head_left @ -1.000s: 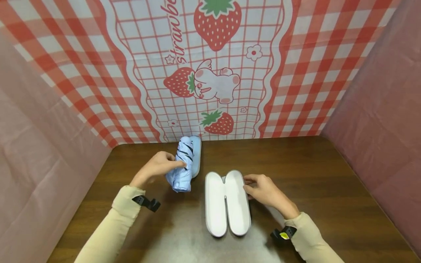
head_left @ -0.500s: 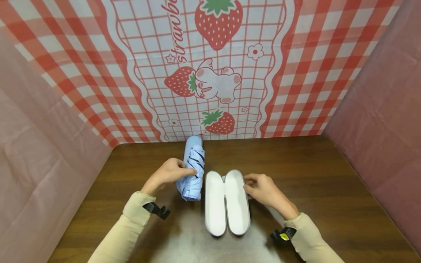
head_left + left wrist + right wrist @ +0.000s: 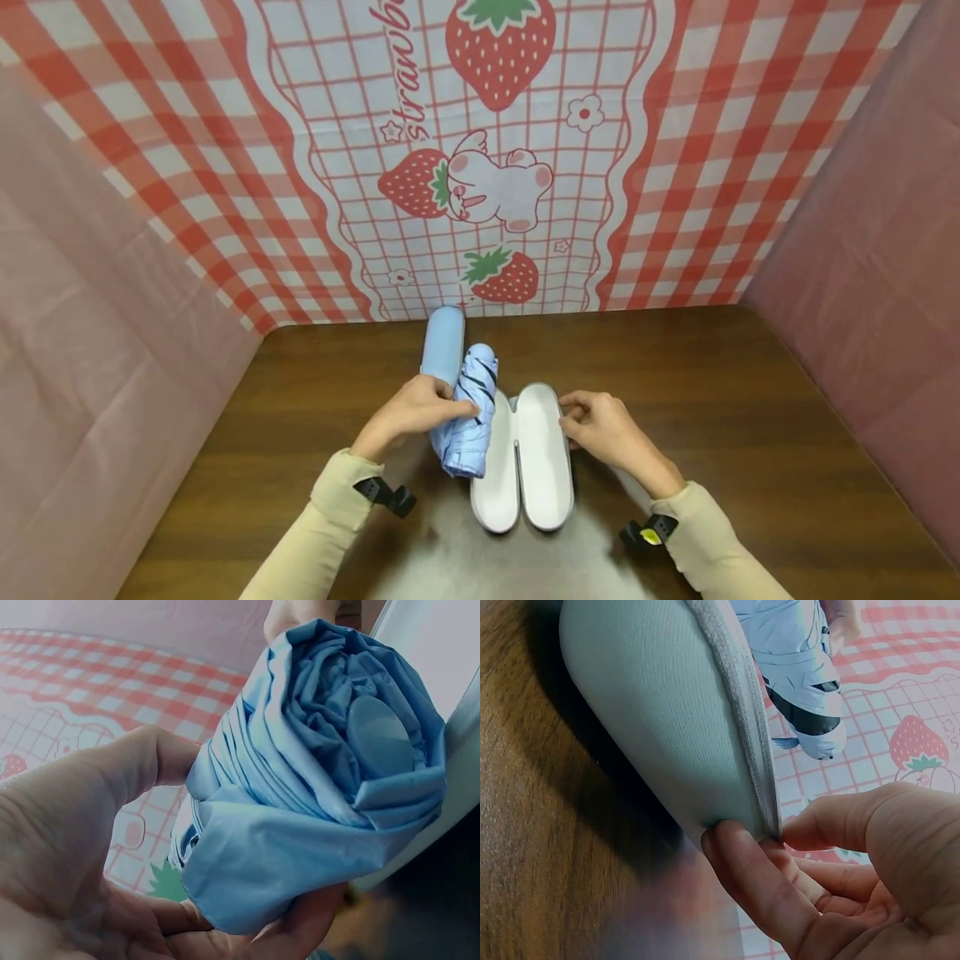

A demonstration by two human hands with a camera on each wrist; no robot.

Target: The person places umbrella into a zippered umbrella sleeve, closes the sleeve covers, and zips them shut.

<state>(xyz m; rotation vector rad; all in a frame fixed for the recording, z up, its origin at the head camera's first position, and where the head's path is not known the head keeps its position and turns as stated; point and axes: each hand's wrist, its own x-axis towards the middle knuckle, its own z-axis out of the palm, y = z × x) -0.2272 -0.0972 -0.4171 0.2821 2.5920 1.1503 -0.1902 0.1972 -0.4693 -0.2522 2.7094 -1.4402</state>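
A folded light-blue umbrella (image 3: 474,417) with dark stripes is gripped by my left hand (image 3: 416,412), thumb on one side and fingers on the other. It hangs over the left half of an opened case (image 3: 545,467) with a white lining, hiding part of that half. In the left wrist view the rolled fabric end of the umbrella (image 3: 322,772) faces the camera. My right hand (image 3: 603,429) pinches the case's right rim. The right wrist view shows thumb and fingers on the edge of the pale outer shell of the case (image 3: 660,712).
A light-blue oblong case (image 3: 445,337) lies at the back of the brown wooden table (image 3: 660,358), left of the opened case and partly behind the umbrella. A red-and-white checked cloth with strawberries (image 3: 498,167) hangs behind, and pink cloth (image 3: 862,275) stands at both sides.
My left hand has carried the umbrella right and nearer, from beside the blue case to over the opened case's left half. My right hand has stayed at the rim.
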